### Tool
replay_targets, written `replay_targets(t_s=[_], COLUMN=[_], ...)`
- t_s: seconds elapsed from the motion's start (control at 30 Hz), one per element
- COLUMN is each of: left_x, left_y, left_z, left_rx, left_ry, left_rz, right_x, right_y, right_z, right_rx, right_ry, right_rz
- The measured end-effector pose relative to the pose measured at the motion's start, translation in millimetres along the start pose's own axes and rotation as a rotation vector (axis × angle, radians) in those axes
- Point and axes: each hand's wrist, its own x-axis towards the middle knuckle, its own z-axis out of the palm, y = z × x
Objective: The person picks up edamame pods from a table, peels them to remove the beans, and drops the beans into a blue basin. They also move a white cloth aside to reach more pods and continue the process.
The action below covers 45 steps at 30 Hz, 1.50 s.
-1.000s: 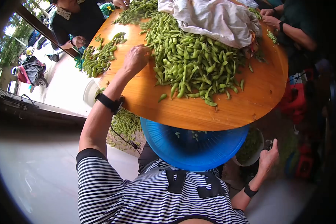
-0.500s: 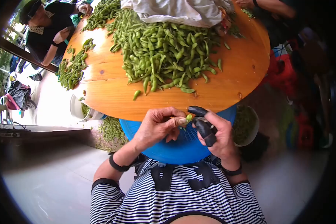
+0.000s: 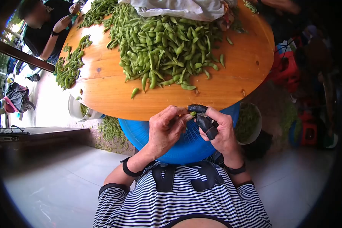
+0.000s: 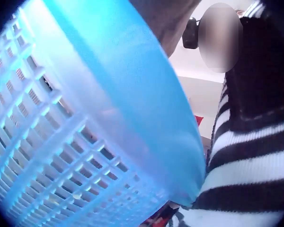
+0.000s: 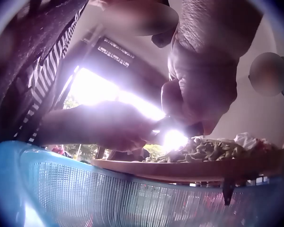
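A green pod (image 3: pixel 193 113) is pinched between both hands above the blue basket (image 3: pixel 131 133), just off the table's near edge. My left hand (image 3: pixel 166 127) holds its left end with thumb and fingertips. On my right hand (image 3: pixel 223 131), black wrapping covers the thumb and a finger, and these grip the pod's other side. In the right wrist view both hands meet over the basket rim (image 5: pixel 9 153), with glare hiding the pod. The left wrist view shows mostly the basket's slotted side (image 4: pixel 75 161).
A heap of pods (image 3: pixel 159 49) lies on the wooden table (image 3: pixel 159 100), partly under a white cloth (image 3: pixel 182 8). Smaller pods (image 3: pixel 70 68) lie at the left edge. Buckets (image 3: pixel 74 108) (image 3: pixel 254 133) stand on the floor either side. Other people sit around the table.
My left hand came back from the heap to above the basket with a pod, and my right hand came in from the right to meet it. The view shifted too.
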Motion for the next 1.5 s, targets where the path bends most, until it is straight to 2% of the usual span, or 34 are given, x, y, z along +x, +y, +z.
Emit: replay_targets(t_s=[0.1,0.17,0.23,0.27,0.3,0.33,0.37,0.5,0.57,0.6,0.67,0.83,0.9,0.93,1.0,1.07,1.13,1.2,1.23,1.27,1.3,1.37,1.43,1.5], left_x=[0,-1,-2,-1,0,1,0,-2,-7,-7,-9,-7,-7,-8,-12,-12,-13,-11,-10,-10,-10,-11,-14,-15], left_y=[-2,-2,1,2,4,4,-1,1,-8,-5,3,-8,-9,-11,-13,-12,-17,-15,-14,-13,-11,-6,-9,-9], left_z=[1,1,1,-1,-4,-7,-8,1,13,12,5,-2,1,5,15,15,10,4,-2,-5,-5,-1,2,2], left_rx=[0.0,0.003,-0.211,-0.213,-0.446,-0.679,-0.721,-0.798,-0.589,-0.587,-0.346,-0.146,0.31,0.311,0.517,0.51,0.33,0.307,0.263,0.218,0.219,-0.144,-0.181,-0.22], left_ry=[0.001,-0.003,-0.048,-0.052,-0.082,-0.11,-0.162,-0.213,-0.105,-0.101,-0.1,-0.178,-0.143,-0.142,0.012,0.019,-0.001,-0.028,-0.107,-0.185,-0.183,-0.17,-0.151,-0.133], left_rz=[-0.018,-0.021,-0.204,-0.205,-0.393,-0.581,-0.594,-0.574,-0.233,-0.233,-0.36,-0.404,-0.014,-0.016,0.223,0.199,0.104,0.057,-0.067,-0.189,-0.188,-0.322,-0.265,-0.21], right_x=[0,-1,-1,-1,-1,-1,-1,-2,-1,-1,0,2,1,0,-1,-2,-2,-1,-1,-1,0,1,1,2], right_y=[-1,4,8,10,12,13,15,16,4,5,10,20,17,16,14,20,24,25,25,25,24,24,24,21], right_z=[0,-2,-6,-8,-12,-16,-19,-16,-4,-2,2,1,4,6,9,9,8,7,7,6,6,7,7,7], right_rx=[-0.027,-0.056,-0.017,0.023,0.023,0.342,0.661,0.727,0.062,0.063,-0.162,-0.247,-0.305,-0.303,-0.341,-0.329,-0.319,-0.214,-0.212,-0.101,0.01,-0.005,-0.021,-0.12], right_ry=[-0.007,-0.011,-0.031,-0.056,-0.052,-0.182,-0.311,-0.301,-0.08,-0.084,0.007,0.022,0.069,0.067,0.127,0.134,0.14,0.088,0.086,0.066,0.045,0.05,0.056,0.077], right_rz=[-0.052,-0.164,-0.111,-0.06,-0.058,0.032,0.121,0.131,-0.012,-0.012,-0.236,-0.296,-0.303,-0.302,-0.341,-0.322,-0.302,-0.234,-0.235,-0.126,-0.017,-0.032,-0.042,-0.162])
